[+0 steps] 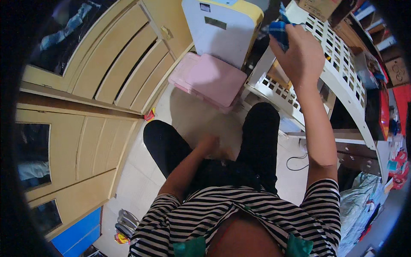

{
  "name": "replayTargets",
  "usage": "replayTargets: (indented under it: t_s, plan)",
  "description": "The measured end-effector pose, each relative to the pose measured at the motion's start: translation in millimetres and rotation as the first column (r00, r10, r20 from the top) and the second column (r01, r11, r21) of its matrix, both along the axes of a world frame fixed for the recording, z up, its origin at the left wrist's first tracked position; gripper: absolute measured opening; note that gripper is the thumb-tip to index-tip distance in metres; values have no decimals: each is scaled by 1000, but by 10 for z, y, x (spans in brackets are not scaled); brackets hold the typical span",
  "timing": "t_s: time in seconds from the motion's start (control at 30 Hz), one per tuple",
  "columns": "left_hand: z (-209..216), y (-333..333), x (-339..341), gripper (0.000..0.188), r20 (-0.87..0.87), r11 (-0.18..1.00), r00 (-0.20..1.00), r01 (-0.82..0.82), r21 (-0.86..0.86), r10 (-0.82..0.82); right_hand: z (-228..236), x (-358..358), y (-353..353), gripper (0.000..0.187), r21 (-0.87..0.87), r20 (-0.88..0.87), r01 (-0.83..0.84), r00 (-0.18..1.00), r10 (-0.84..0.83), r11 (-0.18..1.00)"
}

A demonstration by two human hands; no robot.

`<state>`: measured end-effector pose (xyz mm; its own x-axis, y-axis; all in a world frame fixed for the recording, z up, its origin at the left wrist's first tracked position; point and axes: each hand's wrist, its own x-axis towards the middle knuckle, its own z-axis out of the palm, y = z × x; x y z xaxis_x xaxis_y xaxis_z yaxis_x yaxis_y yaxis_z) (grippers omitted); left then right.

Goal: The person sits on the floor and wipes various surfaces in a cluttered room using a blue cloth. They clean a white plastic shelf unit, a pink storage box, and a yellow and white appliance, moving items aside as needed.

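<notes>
My right hand (303,55) is raised at the upper right, closed around a blue checked cloth (280,32). Part of the cloth sticks up past the fingers. Right beside this hand stands a white plastic rack (342,58) with square holes in its shelves. My left hand (209,145) hangs low between my knees, in shadow and smeared by motion. Its fingers do not show clearly, and I cannot make out anything in it.
A pink plastic box (216,79) lies on the floor ahead, before a tall white panel-like thing with a yellow edge (227,28). Wooden cupboard doors (124,55) line the left. Cardboard boxes (319,7) sit on the rack; a thin cable (295,165) curls below.
</notes>
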<state>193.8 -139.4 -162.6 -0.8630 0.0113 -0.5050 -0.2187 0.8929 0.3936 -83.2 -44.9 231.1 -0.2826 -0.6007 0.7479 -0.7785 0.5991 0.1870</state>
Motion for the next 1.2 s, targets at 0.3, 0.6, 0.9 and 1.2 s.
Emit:
replayTargets:
  t_s: [0.3, 0.6, 0.9, 1.2]
  plan:
    - [127, -35, 288, 36, 205, 996, 975, -88, 29, 81, 4, -62, 110, 26, -68, 5, -111, 994, 111, 992]
    - [-363, -13, 533, 42, 184, 985, 968, 161, 66, -170, 74, 77, 22, 30, -32, 162, -42, 986, 46, 999]
    - [218, 253, 350, 50, 189, 996, 982, -44, 79, 29, 6, 77, -23, 41, 80, 51, 95, 994, -99, 992]
    - [763, 208, -242, 35, -52, 909, 995, -52, 414, 81, -141, -30, 9, 44, 12, -145, 164, 976, -160, 986]
